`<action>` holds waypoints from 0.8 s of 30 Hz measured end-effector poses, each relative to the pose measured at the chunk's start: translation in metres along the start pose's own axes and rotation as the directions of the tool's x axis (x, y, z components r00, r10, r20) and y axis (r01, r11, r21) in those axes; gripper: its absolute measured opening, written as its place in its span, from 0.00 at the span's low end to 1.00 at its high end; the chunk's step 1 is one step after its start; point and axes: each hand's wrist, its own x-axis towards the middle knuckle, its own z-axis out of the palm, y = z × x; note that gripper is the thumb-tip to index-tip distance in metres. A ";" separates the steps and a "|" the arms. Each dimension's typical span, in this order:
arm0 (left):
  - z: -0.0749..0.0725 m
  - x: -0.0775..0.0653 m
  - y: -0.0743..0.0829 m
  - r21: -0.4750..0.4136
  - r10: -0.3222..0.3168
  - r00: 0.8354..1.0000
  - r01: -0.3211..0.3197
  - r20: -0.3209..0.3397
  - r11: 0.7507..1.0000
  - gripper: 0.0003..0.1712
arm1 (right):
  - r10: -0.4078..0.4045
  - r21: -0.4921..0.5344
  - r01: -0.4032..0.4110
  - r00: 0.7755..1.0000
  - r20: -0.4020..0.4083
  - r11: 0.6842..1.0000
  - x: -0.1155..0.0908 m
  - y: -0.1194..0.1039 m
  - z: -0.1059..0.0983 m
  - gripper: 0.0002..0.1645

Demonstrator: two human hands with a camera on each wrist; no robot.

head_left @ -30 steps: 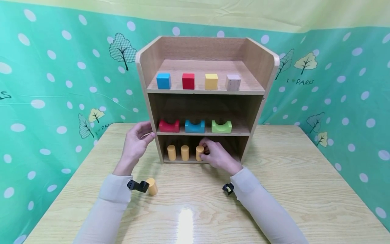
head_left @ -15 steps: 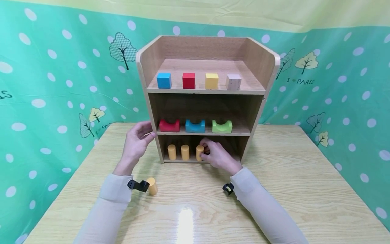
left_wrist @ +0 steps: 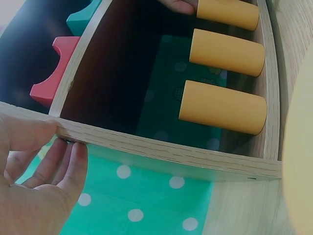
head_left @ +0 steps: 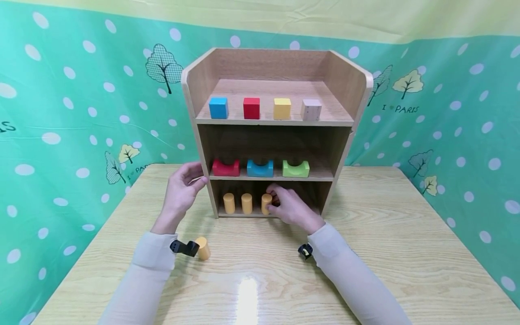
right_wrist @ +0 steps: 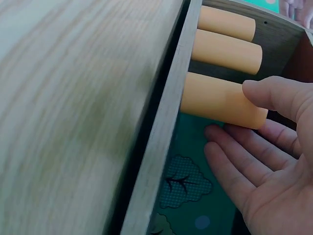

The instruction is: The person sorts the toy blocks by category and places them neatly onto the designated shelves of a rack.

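Note:
My right hand (head_left: 291, 206) pinches the rightmost orange wooden cylinder (head_left: 266, 204), which stands upright on the bottom shelf. In the right wrist view the thumb lies on one side of this cylinder (right_wrist: 220, 100) and fingers are on the other. Two matching cylinders, a middle one (head_left: 246, 203) and a left one (head_left: 229, 203), stand to its left. My left hand (head_left: 180, 192) grips the left side panel of the wooden shelf unit (head_left: 274, 123); in the left wrist view the thumb is at the panel's front edge (left_wrist: 171, 149), fingers against its outer face.
A fourth cylinder (head_left: 204, 249) stands on the table (head_left: 386, 243) near the left wrist. Red (head_left: 225, 168), blue (head_left: 260, 169) and green (head_left: 295, 169) notched blocks line the middle shelf. On top sit blue (head_left: 218, 108), red (head_left: 251, 108), yellow (head_left: 282, 109) and pale (head_left: 311, 109) cubes.

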 end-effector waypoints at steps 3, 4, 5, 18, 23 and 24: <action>0.000 0.000 0.000 -0.002 0.000 1.000 0.000 -0.001 1.000 0.23 | 0.005 -0.005 -0.005 1.000 0.009 1.000 -0.001 -0.002 -0.003 0.24; 0.000 0.000 0.000 -0.002 -0.001 1.000 0.001 -0.001 1.000 0.23 | 0.007 -0.006 -0.007 1.000 0.014 1.000 -0.001 -0.002 -0.004 0.24; 0.000 0.000 0.000 -0.002 -0.001 1.000 0.001 -0.002 1.000 0.23 | 0.011 -0.011 -0.011 1.000 0.018 1.000 -0.002 -0.003 -0.005 0.24; -0.001 0.000 0.000 0.005 -0.007 1.000 0.007 -0.005 1.000 0.23 | 0.027 -0.157 -0.024 0.999 0.022 0.987 -0.012 -0.013 -0.014 0.26; 0.000 -0.001 0.000 0.004 -0.013 1.000 0.013 0.001 1.000 0.23 | 0.018 -0.211 -0.017 1.000 0.005 0.977 -0.016 -0.021 -0.018 0.25; 0.000 -0.001 0.000 0.006 -0.014 1.000 0.014 0.002 1.000 0.23 | 0.011 -0.218 -0.010 1.000 0.005 0.976 -0.017 -0.023 -0.018 0.24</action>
